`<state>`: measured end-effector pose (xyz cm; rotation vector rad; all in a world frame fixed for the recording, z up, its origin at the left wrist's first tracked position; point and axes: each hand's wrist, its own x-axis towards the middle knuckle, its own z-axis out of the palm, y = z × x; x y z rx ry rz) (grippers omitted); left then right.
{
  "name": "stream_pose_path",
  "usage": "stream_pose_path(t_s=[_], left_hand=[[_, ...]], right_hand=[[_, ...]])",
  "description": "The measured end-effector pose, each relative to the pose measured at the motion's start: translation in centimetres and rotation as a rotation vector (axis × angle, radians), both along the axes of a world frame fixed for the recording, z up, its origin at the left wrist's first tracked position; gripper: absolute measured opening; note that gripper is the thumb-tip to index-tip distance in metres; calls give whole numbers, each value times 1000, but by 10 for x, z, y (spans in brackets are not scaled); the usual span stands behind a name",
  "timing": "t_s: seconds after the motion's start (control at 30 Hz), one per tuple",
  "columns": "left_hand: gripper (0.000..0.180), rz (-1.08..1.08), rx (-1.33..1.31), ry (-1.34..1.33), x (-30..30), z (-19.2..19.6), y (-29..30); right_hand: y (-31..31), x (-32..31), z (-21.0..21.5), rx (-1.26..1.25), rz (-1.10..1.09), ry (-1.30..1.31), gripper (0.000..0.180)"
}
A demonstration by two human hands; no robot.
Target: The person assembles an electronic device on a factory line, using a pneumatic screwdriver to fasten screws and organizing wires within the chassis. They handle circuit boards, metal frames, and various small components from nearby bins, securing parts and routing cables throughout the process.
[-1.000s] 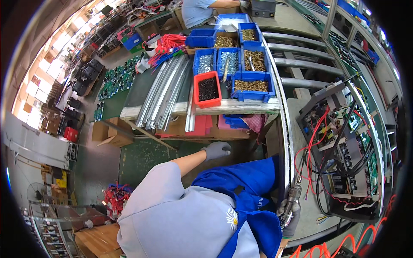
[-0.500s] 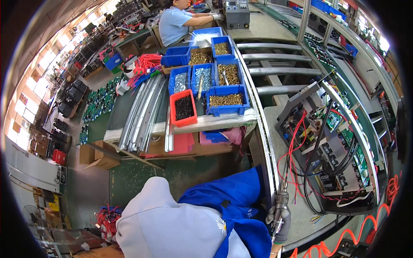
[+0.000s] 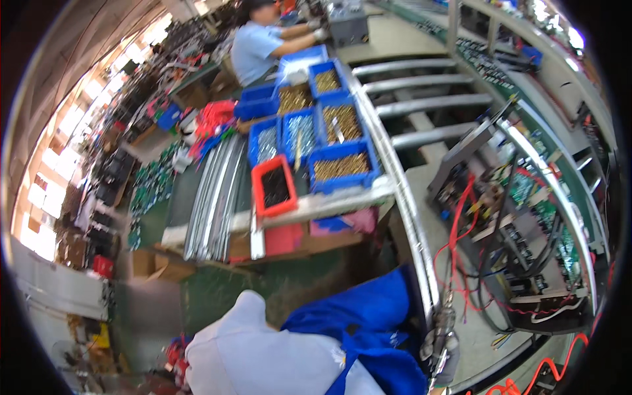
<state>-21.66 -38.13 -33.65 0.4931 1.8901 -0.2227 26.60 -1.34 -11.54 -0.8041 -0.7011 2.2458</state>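
My right hand, in a grey glove, is closed around a metal-bodied power screwdriver at the lower right. The tool stands upright beside the metal rail of the work line, its thin end pointing away from me. Just right of it sits an opened grey equipment chassis with green circuit boards and black cables. Loose red wires hang out of its near left side, close to the tool's tip. My left hand is out of sight; a light grey sleeve and blue apron fill the lower middle.
Blue bins of brass-coloured and silver screws stand on a bench, with a red bin of black screws at its near edge. Metal strips overhang that edge. Metal rollers lie beyond the chassis. An orange coiled hose runs lower right. A co-worker sits at the far end.
The whole view has shifted and blurred slightly, with the bench and bins now lower. My right hand, still gripping the power screwdriver, appears a little further right and lower.
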Motion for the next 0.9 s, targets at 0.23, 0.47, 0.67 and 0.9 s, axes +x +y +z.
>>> stream_pose_path(t_s=[0.23,0.47,0.67,0.9], left_hand=[[49,8,-65,-53,-9,-8,5],[48,36,-150,-100,3,-2,-6],[48,33,-125,-155,27,-20,1],[47,-99,12,-104,52,-52,31]], right_hand=[[14,-1,2,-76,96,166,52],[5,-7,11,-62,-43,-30,63],[-1,-17,22,0,-69,-81,62],[2,-9,15,3,-26,58,63]])
